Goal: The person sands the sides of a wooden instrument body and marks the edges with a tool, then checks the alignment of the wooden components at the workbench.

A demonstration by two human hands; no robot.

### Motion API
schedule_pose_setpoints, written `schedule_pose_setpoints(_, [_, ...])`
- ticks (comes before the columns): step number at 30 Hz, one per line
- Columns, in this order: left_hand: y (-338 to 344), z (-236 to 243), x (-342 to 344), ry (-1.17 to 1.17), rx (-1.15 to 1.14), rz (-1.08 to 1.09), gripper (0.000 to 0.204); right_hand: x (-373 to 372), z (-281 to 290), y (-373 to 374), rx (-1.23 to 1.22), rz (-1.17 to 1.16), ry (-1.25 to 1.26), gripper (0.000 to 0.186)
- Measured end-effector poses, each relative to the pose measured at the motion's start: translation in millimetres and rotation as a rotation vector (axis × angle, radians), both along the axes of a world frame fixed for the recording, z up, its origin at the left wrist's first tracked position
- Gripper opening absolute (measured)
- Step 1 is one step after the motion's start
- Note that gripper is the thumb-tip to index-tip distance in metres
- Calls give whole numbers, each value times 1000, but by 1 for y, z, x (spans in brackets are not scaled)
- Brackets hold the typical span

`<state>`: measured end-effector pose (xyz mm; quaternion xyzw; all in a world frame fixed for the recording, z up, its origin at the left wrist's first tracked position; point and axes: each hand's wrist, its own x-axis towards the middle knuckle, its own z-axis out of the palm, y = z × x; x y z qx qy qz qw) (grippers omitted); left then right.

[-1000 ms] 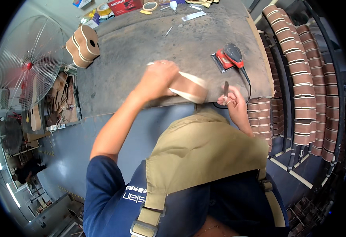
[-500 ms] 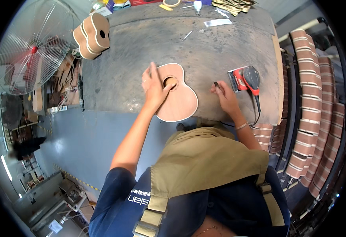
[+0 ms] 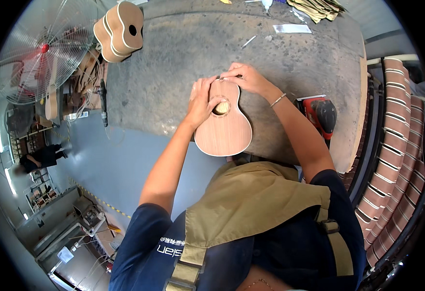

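A small unfinished guitar body (image 3: 226,133) with a pale edge lies face up at the bench's front edge. My left hand (image 3: 200,101) grips its upper left side, thumb reaching to the soundhole. My right hand (image 3: 246,77) is bent over the top end, fingers pinched on something small and dark that I cannot make out. To the right rests a red and black sander (image 3: 319,115).
Stacked bodies (image 3: 120,31) stand at the bench's (image 3: 173,48) back left, paper sheets (image 3: 319,7) at back right. A fan (image 3: 44,48) stands left, racks of striped bodies (image 3: 392,145) right. A person (image 3: 45,157) is on the floor at far left.
A second ago the body was tilted and blurred in my left hand; it has since been laid flat. My right hand, holding a dark flat tool earlier, has moved up to the body's top end.
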<state>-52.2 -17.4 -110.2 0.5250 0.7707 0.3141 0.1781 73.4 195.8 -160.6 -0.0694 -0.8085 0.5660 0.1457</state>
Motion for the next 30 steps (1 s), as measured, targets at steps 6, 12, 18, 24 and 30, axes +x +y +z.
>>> schedule_pose_setpoints(6, [-2, 0, 4, -7, 29, 24, 70, 49, 7, -43, 47, -316, -62, 21])
schedule_pose_setpoints(12, [-2, -4, 2, 24, 29, 14, 66, 92, 20, -83, -112, -174, -90, 21])
schedule_pose_setpoints(18, [-4, -12, 1, 57, 92, 20, 63, 149, 28, -104, -90, -194, -161, 20])
schedule_pose_setpoints(24, [-4, -18, 1, 94, 62, 45, 66, 176, 19, -233, 34, -682, -105, 16])
schedule_pose_setpoints(30, [-51, -3, 24, 102, -160, 475, 67, 172, 36, -196, -35, -788, -10, 23])
